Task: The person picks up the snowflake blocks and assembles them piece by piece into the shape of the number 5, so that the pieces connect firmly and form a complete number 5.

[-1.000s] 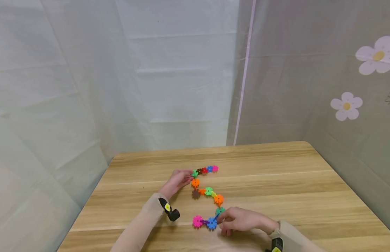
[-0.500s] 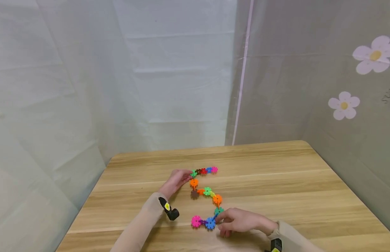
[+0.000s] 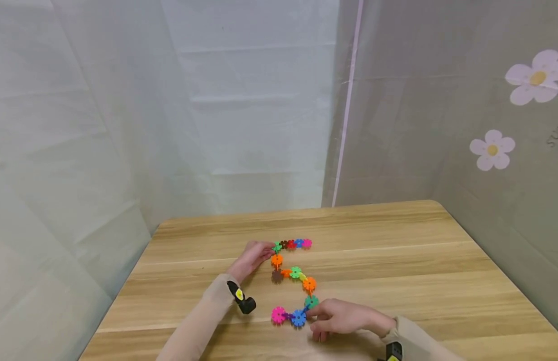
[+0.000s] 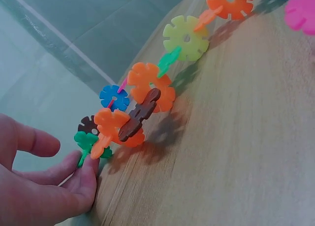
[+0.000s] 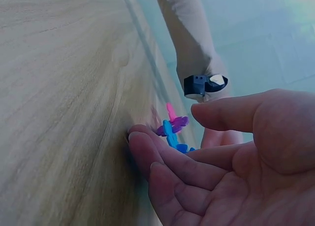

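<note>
A chain of colourful interlocking snowflake discs lies in an S-like bend on the wooden table. In the head view my left hand [image 3: 255,254] is at the chain's upper left bend, by a green disc [image 3: 277,246]. The left wrist view shows its fingertips touching that green disc [image 4: 86,140], the thumb held apart from it. My right hand [image 3: 344,317] rests at the lower right bend, its fingertips by the blue disc [image 3: 299,318] and teal disc [image 3: 312,302]. Its thumb is apart from the fingers in the right wrist view; whether the fingertips touch the chain is hidden there.
At the chain's lower end is a pink disc [image 3: 279,315], and another pink disc [image 3: 307,243] ends the upper row. The wooden table [image 3: 396,250] extends around both hands. Pale cloth [image 3: 260,125] hangs behind the table's far edge.
The lower part of the chain has shifted slightly left, and my right fingertips with it. My left hand stays at the green disc. The head view has also shifted a little.
</note>
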A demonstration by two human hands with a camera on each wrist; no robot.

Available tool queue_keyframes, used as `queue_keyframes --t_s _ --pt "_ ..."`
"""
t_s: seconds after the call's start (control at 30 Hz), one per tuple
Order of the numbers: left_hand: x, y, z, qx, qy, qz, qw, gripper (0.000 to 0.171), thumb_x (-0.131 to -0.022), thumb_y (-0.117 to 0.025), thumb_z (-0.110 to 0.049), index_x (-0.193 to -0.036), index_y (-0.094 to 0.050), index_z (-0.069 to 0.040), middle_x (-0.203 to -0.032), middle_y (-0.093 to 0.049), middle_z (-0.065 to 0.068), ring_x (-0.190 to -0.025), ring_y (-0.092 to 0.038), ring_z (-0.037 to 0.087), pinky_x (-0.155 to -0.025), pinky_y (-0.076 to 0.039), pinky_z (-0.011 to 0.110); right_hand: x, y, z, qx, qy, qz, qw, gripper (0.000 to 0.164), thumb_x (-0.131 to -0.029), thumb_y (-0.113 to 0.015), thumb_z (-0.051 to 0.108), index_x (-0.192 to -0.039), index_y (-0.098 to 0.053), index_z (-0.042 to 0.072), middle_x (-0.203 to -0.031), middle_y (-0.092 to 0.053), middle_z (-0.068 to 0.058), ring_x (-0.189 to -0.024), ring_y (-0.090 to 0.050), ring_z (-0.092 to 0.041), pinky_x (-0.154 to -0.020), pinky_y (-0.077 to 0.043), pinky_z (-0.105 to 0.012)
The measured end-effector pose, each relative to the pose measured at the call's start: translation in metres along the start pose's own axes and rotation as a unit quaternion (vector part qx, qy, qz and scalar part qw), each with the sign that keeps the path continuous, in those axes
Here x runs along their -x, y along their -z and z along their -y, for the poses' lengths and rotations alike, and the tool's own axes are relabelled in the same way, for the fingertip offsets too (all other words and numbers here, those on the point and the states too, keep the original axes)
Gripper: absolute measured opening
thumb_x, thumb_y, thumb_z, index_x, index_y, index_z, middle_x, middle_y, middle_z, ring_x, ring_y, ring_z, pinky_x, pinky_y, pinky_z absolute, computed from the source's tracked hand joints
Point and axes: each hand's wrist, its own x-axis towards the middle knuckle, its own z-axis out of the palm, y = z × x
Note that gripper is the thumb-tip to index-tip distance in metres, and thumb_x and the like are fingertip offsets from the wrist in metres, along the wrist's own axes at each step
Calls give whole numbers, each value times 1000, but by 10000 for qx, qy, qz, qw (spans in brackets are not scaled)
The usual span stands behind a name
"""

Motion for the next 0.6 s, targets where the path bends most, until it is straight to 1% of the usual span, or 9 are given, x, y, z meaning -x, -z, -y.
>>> queue_keyframes --t_s 0.13,0.2,0.23,0.37,0.43,0.47,0.5,0.6 --pt "0 0 0 33 -25 15 10000 33 -95 -52 -3 -122 -56 17 -96 -66 10 -80 -63 11 -79 -53 22 0 -1 2 96 11 28 9999 49 -97 -54 14 -133 -44 -18 -85 -73 -17 -72 -68 -8 -72 -54 -18" --pt "1 1 -1 37 -45 90 9999 35 -96 -51 -3 -123 -54 18 -100 -66 12 -82 -63 12 -84 -53 25 -1 -1 2 108 9 55 9999 50 -97 -54 14 -133 -44 -18 -84 -73 -17 -72 -68 -8 -71 -54 -18" --pt "5 1 -4 28 -39 132 9999 35 -96 -50 -2 -123 -53 19 -102 -66 14 -83 -63 13 -87 -53 27 -1 -1 3 106 10 71 9999 50 -97 -54 14 -133 -44 -18 -84 -73 -17 -71 -68 -8 -71 -54 -18" --pt "6 2 -5 16 -63 158 9999 35 -96 -49 -2 -124 -52 19 -104 -65 15 -84 -63 12 -86 -53 26 -2 -1 3 92 18 103 9999 49 -97 -54 14 -134 -44 -17 -85 -73 -17 -72 -68 -9 -72 -54 -19" --pt "5 3 -4 31 -85 78 9999 35 -95 -49 -1 -124 -52 18 -103 -65 14 -83 -63 12 -81 -54 23 -1 0 2 136 11 82 9999 48 -97 -54 15 -133 -46 -16 -85 -73 -16 -71 -68 -9 -70 -54 -19" --pt "2 3 -1 32 -90 15 10000 35 -94 -49 -1 -123 -53 17 -101 -66 13 -82 -63 11 -77 -53 21 0 1 2 130 8 84 9999 47 -97 -54 15 -132 -47 -15 -86 -73 -16 -71 -68 -9 -69 -54 -20" --pt "2 4 -1 23 -83 -22 10000 35 -94 -49 -1 -124 -53 17 -101 -66 13 -82 -64 11 -76 -53 20 1 3 1 145 11 94 9999 45 -97 -53 16 -131 -50 -14 -86 -73 -15 -71 -68 -9 -68 -55 -20" --pt "4 5 -3 -180 -102 -163 9997 35 -93 -48 -1 -125 -53 15 -102 -67 16 -81 -65 12 -72 -53 20 6 10 1 166 58 116 9998 40 -99 -52 18 -127 -57 -10 -88 -74 -14 -71 -67 -7 -66 -55 -21"
